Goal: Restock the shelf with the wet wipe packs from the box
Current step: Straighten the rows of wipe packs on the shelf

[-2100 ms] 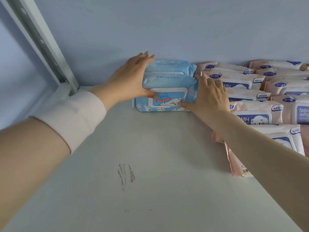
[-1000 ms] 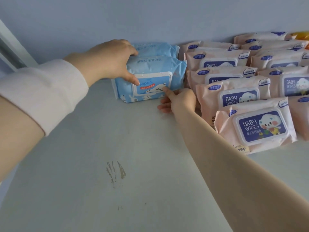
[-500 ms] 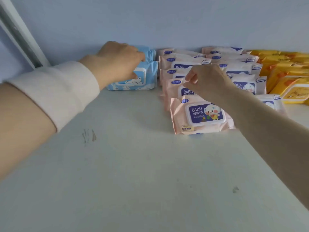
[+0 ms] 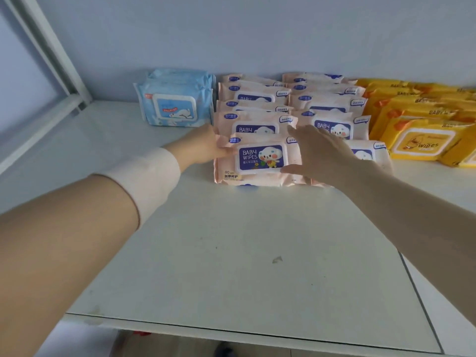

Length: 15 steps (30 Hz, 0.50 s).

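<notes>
Blue packs (image 4: pixel 175 104) back left on shelf (image 4: pixel 231 253), yellow packs (image 4: pixel 422 140) right, front pink pack (image 4: pixel 260 158) between, label up, long axis left-right, left grip (image 4: pixel 203 148) pinching its left end, right grip (image 4: pixel 324 155) wide over its right end

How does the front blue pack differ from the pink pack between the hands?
The blue pack has a blue, white-rimmed lid; the pink pack a purple one reading BABY WIPES. The blue pack sits untouched; the left hand and right hand touch the pink pack. Both face forward.
</notes>
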### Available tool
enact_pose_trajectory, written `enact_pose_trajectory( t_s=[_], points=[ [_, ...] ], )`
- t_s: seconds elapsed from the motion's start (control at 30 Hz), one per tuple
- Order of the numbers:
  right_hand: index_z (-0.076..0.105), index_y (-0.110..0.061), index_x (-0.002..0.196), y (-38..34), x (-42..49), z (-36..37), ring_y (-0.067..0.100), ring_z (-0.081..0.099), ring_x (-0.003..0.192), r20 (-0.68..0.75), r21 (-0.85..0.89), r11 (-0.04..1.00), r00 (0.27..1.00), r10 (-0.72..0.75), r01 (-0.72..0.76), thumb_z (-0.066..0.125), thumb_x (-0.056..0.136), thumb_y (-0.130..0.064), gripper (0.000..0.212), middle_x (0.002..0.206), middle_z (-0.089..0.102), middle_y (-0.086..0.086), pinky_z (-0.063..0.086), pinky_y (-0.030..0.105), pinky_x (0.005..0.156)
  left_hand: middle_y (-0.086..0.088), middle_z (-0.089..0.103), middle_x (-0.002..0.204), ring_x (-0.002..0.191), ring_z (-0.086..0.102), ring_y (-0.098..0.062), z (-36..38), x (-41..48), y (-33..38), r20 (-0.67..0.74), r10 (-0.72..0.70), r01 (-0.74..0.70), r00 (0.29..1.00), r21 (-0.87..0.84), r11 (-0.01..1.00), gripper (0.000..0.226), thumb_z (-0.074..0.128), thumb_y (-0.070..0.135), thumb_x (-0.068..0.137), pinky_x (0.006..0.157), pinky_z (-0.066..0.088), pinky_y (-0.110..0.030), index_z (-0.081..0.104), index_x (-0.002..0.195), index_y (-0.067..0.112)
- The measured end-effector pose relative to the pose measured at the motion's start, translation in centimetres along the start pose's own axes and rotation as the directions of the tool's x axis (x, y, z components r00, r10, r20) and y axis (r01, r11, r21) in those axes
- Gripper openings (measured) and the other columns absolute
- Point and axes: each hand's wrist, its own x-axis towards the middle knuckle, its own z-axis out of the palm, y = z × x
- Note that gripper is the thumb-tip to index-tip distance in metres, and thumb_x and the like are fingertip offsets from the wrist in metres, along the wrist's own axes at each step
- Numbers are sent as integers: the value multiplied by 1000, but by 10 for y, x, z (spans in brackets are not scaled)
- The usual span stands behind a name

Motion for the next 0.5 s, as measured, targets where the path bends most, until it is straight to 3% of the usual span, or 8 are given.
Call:
enact_pose_trajectory(
  t_s=[0.13,0.27,0.4,0.5],
  points=[
    [29,-14,142,-8,6,12,31,41,124,-19,186,982,999,31,-27,76,72,-42,89,135,41,12,38,42,99,-1,58,126,107,55,-17,11,10,-12,-81,-66,62,995,-54,997,68,77,36,71,83,38,-24,49,128,14],
    [31,-15,141,-9,15,19,31,35,125,-75,205,974,991,112,-94,80,66,-42,94,132,38,13,36,41,102,-4,57,128,113,56,-22,13,22,-23,-148,-75,53,986,-149,987,90,82,39,64,96,44,-35,36,136,12],
    [34,-14,138,-14,29,23,32,34,123,-204,233,963,961,186,-137,81,64,-41,92,130,39,15,35,38,101,-1,54,131,104,54,-13,9,36,-29,-201,-21,-17,979,-185,983,94,79,41,65,84,42,-27,29,140,16],
    [38,-12,136,-17,42,28,33,34,121,-301,219,967,933,195,-131,81,63,-39,89,127,41,16,35,36,97,3,50,132,106,49,-8,2,49,-34,-219,49,-90,975,-182,979,97,80,38,63,85,39,-25,27,142,18]
  ],
)
